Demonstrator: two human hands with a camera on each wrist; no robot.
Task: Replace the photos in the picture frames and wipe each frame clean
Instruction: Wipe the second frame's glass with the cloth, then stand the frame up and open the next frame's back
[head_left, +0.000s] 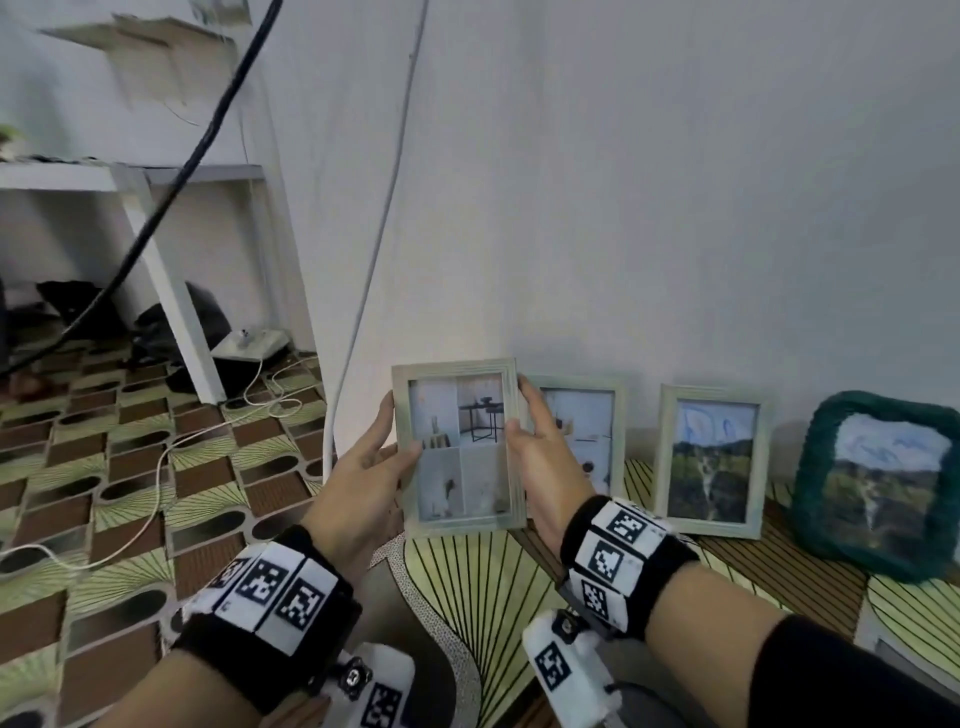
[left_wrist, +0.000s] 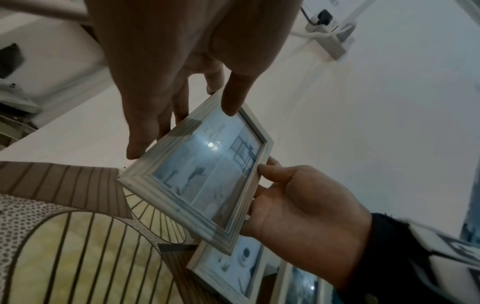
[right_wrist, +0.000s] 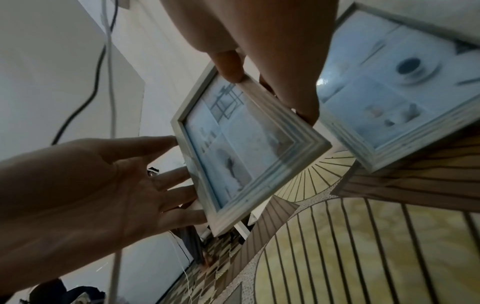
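Note:
Both hands hold a pale wooden picture frame (head_left: 460, 447) upright in the air, its glass facing me and showing a collage of pale interior photos. My left hand (head_left: 371, 457) pinches its left edge, thumb on the front and fingers behind. My right hand (head_left: 540, 452) pinches its right edge the same way. The left wrist view shows the frame (left_wrist: 205, 179) between the left hand (left_wrist: 182, 61) and the right hand (left_wrist: 298, 205). In the right wrist view the frame (right_wrist: 241, 152) tilts between the right hand (right_wrist: 259, 30) and the left hand (right_wrist: 91, 185).
Three more frames lean on the white wall: a pale one (head_left: 592, 415) behind my right hand, one with a landscape photo (head_left: 709, 460), and a green knitted one (head_left: 883, 483). They stand on a fan-patterned mat (head_left: 483, 597). Cables (head_left: 363, 286) and a white table leg (head_left: 171, 296) are on the left.

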